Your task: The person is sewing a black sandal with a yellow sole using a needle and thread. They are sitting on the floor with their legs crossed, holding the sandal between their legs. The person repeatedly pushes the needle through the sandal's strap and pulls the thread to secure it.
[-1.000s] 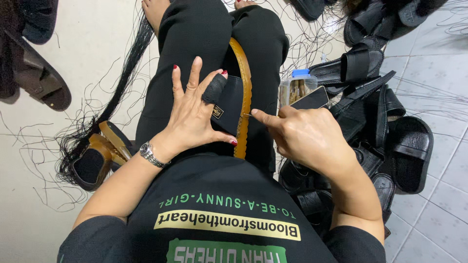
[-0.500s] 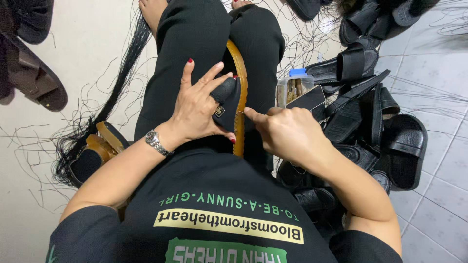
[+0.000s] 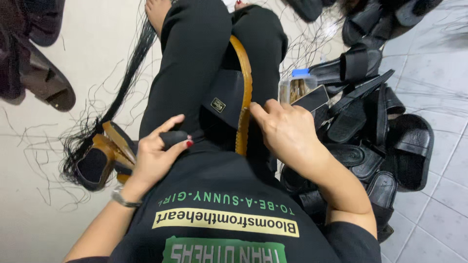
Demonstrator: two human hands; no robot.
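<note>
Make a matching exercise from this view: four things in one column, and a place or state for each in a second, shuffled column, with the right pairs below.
Things:
1. sandal with tan sole
2. left hand
3. small bottle with blue cap
4. pile of black sandals

Places or states:
A. on the tiled floor at the person's right
B. lying on the lap, its tan edge touched by the right hand
C. pinching a small dark piece between thumb and fingers
D. standing on the floor beside the right thigh

Pairs: 1-B, 2-C, 3-D, 4-A
</note>
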